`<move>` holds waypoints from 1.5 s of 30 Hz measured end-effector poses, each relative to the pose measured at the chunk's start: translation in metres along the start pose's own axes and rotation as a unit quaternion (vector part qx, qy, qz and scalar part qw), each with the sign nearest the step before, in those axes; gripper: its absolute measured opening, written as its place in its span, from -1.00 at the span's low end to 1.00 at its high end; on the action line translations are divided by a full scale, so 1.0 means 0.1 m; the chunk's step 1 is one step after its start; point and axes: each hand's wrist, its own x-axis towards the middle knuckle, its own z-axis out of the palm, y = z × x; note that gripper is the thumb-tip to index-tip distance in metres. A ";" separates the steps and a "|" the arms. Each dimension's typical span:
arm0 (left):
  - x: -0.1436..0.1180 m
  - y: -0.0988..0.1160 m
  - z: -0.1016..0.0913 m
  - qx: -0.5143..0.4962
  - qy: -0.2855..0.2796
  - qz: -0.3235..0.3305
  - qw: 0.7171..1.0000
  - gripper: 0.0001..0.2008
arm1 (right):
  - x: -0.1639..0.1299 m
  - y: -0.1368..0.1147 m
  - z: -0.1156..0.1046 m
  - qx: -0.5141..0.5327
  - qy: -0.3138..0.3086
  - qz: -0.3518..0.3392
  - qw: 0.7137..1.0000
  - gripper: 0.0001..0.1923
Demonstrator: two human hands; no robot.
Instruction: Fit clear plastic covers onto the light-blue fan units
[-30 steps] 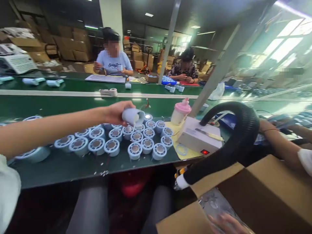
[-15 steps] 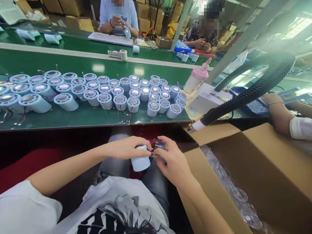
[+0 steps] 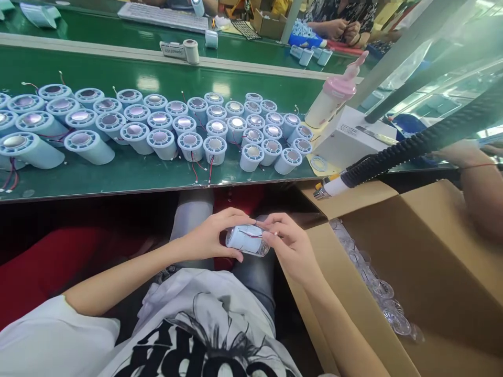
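Observation:
My left hand [image 3: 214,235] grips a light-blue cylindrical housing [image 3: 244,238] lying sideways above my lap, thumb below and fingers over the top. A clear plastic cup [image 3: 262,248] surrounds the housing's right part, its ribbed end facing right. Thin red and dark wires [image 3: 251,234] run across the housing towards my right hand [image 3: 293,246]. The thumb and fingers of that hand pinch the wires at the cup's right end, and a small white connector shows by the fingertips. Whether these fingers also press on the cup is hard to see.
Rows of similar blue housings [image 3: 160,140] stand on the green bench [image 3: 129,180]. An open carton [image 3: 444,251] at right holds several clear cups [image 3: 383,289]. Above it hang a black coiled hose [image 3: 389,159], a white box [image 3: 349,136] and a pink-lidded bottle [image 3: 332,99]. Co-workers' hands [image 3: 346,30] are across the bench.
The housing has turned sideways and now sits partly inside the clear cup, which was apart in my right hand. My right fingers have shifted to the wires. The view has tilted down.

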 end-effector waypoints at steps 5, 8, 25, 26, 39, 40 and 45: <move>0.05 0.06 0.02 -0.182 -0.031 -0.102 0.977 -0.36 | 0.06 0.07 -0.14 0.141 -0.050 0.039 0.988 -0.81; 0.08 0.10 0.04 -0.266 -0.021 -0.146 0.953 -0.40 | 0.02 0.08 -0.22 0.007 -0.112 -0.062 0.992 -0.67; 0.14 0.16 -0.07 -0.218 -0.072 -0.051 0.972 -0.28 | -0.10 0.08 -0.35 -0.007 -0.131 -0.051 0.990 -0.55; 0.14 0.15 -0.07 -0.209 -0.072 -0.047 0.974 -0.27 | -0.10 0.06 -0.35 0.008 -0.135 -0.036 0.990 -0.55; 0.17 0.17 -0.10 -0.148 -0.086 -0.019 0.985 -0.25 | -0.06 -0.01 -0.31 0.169 -0.118 0.124 0.971 -0.68; 0.17 0.17 -0.10 -0.148 -0.088 -0.020 0.985 -0.26 | -0.06 -0.02 -0.30 0.172 -0.116 0.131 0.969 -0.69; 0.15 0.16 -0.11 -0.134 -0.092 -0.027 0.986 -0.27 | -0.05 0.01 -0.27 0.226 -0.111 0.174 0.952 -0.65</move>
